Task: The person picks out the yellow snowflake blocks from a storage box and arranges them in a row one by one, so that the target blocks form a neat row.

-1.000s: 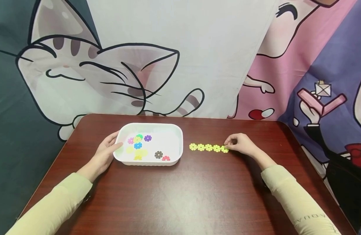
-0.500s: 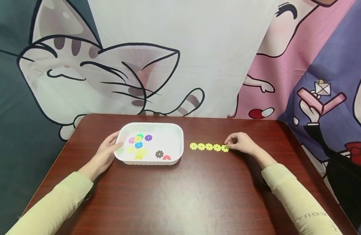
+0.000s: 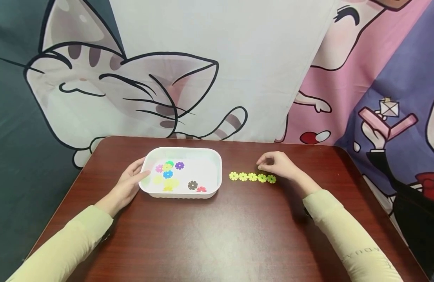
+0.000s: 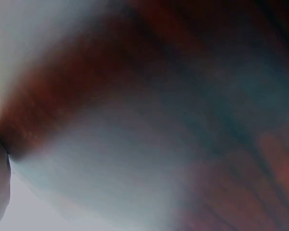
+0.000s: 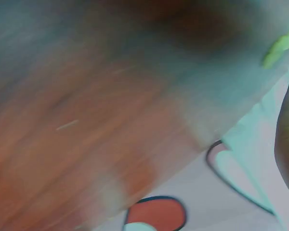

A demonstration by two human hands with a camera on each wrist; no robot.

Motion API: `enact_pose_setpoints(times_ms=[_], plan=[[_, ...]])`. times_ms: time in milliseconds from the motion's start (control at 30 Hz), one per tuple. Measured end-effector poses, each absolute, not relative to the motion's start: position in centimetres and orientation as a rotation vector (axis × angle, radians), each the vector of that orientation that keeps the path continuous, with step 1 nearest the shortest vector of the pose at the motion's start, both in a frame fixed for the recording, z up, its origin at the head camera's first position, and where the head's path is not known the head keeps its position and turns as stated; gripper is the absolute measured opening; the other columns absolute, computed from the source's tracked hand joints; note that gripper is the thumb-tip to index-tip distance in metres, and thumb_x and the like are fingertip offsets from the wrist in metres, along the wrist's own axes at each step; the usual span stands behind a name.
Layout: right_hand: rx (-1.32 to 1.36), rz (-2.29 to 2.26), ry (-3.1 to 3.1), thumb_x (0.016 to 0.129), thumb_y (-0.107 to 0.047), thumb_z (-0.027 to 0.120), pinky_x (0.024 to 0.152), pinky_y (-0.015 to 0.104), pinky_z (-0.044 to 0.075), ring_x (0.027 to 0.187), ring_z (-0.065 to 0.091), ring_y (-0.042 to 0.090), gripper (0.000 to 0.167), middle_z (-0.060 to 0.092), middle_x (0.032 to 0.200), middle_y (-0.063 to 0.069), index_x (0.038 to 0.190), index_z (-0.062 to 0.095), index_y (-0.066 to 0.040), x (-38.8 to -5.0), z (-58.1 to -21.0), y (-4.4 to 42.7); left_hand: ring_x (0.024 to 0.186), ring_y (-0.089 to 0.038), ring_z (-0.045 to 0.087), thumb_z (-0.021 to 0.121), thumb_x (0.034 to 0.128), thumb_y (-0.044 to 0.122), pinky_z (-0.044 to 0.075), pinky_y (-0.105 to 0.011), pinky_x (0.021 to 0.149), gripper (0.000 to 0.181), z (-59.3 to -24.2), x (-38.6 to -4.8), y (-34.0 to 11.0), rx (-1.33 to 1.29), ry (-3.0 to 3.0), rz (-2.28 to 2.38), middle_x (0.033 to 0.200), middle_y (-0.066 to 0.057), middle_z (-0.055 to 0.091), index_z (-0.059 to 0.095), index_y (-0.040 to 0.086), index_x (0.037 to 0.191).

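Observation:
In the head view, my left hand grips the left end of a white plastic tray, its thumb over the rim. Several flower-shaped plastic discs lie in the tray, among them a purple disc, a blue disc and a black disc. Right of the tray, several yellow-green flower discs form a straight row on the table. My right hand hovers just behind the right part of this row, fingers loosely bent, with nothing visible between them. Both wrist views are mostly blurred.
The brown wooden table reflects light near its front. Behind it hangs a cloth backdrop with cartoon animals, close against the table's far edge.
My right hand has left the rightmost disc of the row and moved left and slightly back. The row stays in place, and my left hand still holds the tray.

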State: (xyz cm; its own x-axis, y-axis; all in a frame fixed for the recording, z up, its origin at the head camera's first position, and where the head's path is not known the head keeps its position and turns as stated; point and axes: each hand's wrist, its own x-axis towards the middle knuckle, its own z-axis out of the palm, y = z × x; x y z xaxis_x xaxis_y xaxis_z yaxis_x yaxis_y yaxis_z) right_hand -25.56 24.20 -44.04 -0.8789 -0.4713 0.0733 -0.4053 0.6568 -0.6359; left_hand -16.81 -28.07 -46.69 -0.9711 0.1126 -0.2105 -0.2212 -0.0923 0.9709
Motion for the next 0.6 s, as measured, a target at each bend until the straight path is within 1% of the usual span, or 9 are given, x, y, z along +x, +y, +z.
enact_pose_setpoints(times_ms=[133, 200, 300, 367, 467, 600], plan=[[-0.785, -1.063, 2.754, 0.091, -0.009, 0.083, 0.082, 0.03, 0.056, 0.086, 0.069, 0.008, 0.011, 0.079, 0.09, 0.003, 0.102, 0.081, -0.007, -26.0, -43.4, 21.7, 0.128, 0.006, 0.048, 0.06, 0.1085, 0.013, 0.051, -0.008, 0.097, 0.076, -46.8, -16.8, -28.1, -0.116, 1.945, 2.165, 0.177, -0.019, 0.013, 0.015, 0.008, 0.17], [-0.821, -1.091, 2.745, 0.091, -0.008, 0.083, 0.085, 0.036, 0.058, 0.088, 0.07, 0.012, 0.013, 0.08, 0.092, 0.004, 0.103, 0.081, -0.006, -26.1, -43.0, 20.4, 0.128, 0.006, 0.049, 0.061, 0.1082, 0.013, 0.051, -0.009, 0.097, 0.075, -46.9, -16.8, -28.0, -0.115, 1.941, 2.171, 0.177, -0.019, 0.013, 0.017, 0.008, 0.169], [-0.863, -1.145, 2.723, 0.092, -0.008, 0.082, 0.087, 0.042, 0.058, 0.091, 0.072, 0.017, 0.015, 0.08, 0.095, 0.006, 0.106, 0.08, -0.003, -26.3, -42.3, 18.4, 0.127, 0.006, 0.049, 0.061, 0.108, 0.013, 0.051, -0.009, 0.097, 0.075, -46.9, -16.8, -28.0, -0.11, 1.941, 2.171, 0.177, -0.019, 0.013, 0.017, 0.008, 0.169], [-0.873, -1.175, 2.705, 0.092, -0.009, 0.082, 0.088, 0.042, 0.058, 0.093, 0.072, 0.02, 0.016, 0.08, 0.097, 0.006, 0.107, 0.08, -0.003, -26.4, -41.8, 17.0, 0.126, 0.006, 0.05, 0.061, 0.1079, 0.013, 0.051, -0.009, 0.097, 0.075, -47.0, -16.8, -28.0, -0.119, 1.938, 2.175, 0.177, -0.019, 0.014, 0.018, 0.008, 0.169], [-0.875, -1.222, 2.672, 0.093, -0.01, 0.081, 0.088, 0.037, 0.058, 0.093, 0.072, 0.019, 0.016, 0.08, 0.098, 0.006, 0.108, 0.08, -0.004, -26.6, -41.2, 15.0, 0.127, 0.007, 0.05, 0.061, 0.1083, 0.014, 0.051, -0.009, 0.097, 0.076, -46.9, -16.8, -28.1, -0.115, 1.951, 2.164, 0.177, -0.019, 0.013, 0.017, 0.008, 0.169], [-0.873, -1.286, 2.617, 0.094, -0.009, 0.08, 0.086, 0.032, 0.057, 0.092, 0.071, 0.019, 0.014, 0.079, 0.098, 0.007, 0.108, 0.08, -0.006, -26.7, -40.8, 12.5, 0.131, 0.003, 0.047, 0.061, 0.1085, 0.014, 0.051, -0.008, 0.097, 0.076, -46.9, -16.8, -28.2, -0.125, 1.957, 2.156, 0.178, -0.019, 0.014, 0.016, 0.009, 0.17]])
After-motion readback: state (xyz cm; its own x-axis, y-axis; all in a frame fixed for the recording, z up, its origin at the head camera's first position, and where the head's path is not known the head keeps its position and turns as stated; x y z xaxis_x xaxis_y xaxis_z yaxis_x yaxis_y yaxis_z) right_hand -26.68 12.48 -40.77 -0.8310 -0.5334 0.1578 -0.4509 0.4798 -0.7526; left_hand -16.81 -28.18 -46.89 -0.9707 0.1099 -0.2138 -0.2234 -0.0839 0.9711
